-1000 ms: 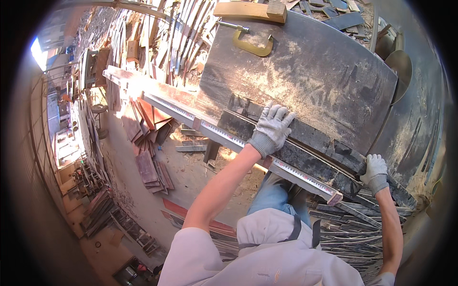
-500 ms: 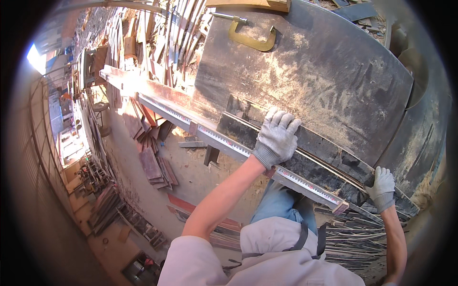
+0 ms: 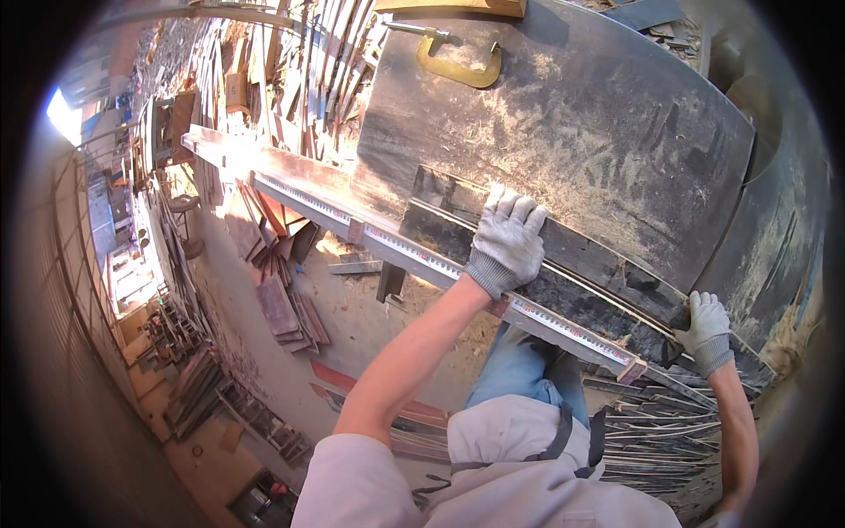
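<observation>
My left hand (image 3: 508,236), in a grey knit glove, lies flat across long dark boards on the worktable, fingers stretched out toward the far side. The near dark board (image 3: 440,232) has a pale edge running along it, and another dark strip (image 3: 449,192) lies against its far side. At the right end of the boards my right hand (image 3: 707,333), gloved too, is closed over the near board's end, its fingers toward the far side. Its thumb side touches the board. Along the table's near edge runs a metal rail with a measuring tape (image 3: 414,257), just under my left wrist.
Sawdust covers the dark tabletop (image 3: 563,150). A brass-coloured C-clamp (image 3: 476,79) lies at its far left, near a wooden block (image 3: 458,7). Wood offcuts (image 3: 277,304) are piled on the floor at left, and thin strips (image 3: 656,440) lie below the right end.
The whole view has shifted slightly. My right hand sits a little farther forward at the boards' end. My left hand stays on the boards in nearly the same place.
</observation>
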`<action>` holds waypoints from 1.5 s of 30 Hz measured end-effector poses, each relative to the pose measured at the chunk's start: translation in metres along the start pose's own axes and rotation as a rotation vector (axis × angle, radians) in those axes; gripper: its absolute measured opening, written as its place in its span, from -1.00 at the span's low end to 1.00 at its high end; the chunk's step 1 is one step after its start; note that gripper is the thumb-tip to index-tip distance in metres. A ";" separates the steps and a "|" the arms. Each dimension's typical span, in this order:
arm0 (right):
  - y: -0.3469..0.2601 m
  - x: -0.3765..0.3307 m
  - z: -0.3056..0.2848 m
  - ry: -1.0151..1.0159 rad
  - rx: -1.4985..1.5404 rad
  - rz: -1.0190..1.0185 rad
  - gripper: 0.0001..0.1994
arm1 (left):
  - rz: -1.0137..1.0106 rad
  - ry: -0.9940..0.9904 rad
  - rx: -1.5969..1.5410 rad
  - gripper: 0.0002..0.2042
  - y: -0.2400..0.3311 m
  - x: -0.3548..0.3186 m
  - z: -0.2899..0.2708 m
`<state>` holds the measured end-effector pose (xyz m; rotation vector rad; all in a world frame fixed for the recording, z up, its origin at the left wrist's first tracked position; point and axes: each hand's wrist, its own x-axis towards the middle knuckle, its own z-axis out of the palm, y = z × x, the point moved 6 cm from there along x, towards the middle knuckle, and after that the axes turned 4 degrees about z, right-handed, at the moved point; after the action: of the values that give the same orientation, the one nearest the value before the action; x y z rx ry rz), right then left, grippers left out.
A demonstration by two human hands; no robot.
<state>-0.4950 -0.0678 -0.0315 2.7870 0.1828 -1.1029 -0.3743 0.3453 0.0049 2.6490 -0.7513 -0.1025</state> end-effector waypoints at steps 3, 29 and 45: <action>0.001 -0.001 -0.003 -0.021 -0.015 0.026 -0.11 | 0.004 -0.027 0.009 -0.47 0.001 0.000 0.001; 0.011 -0.011 0.020 0.044 0.034 0.035 -0.09 | 0.049 0.071 -0.045 -0.60 0.001 0.001 -0.001; -0.162 -0.102 -0.036 0.269 0.405 -0.140 0.04 | 0.069 0.048 0.064 -0.61 0.011 0.004 0.005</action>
<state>-0.5712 0.0911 0.0515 3.3291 0.2048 -0.8661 -0.3772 0.3332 0.0042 2.6720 -0.8428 0.0040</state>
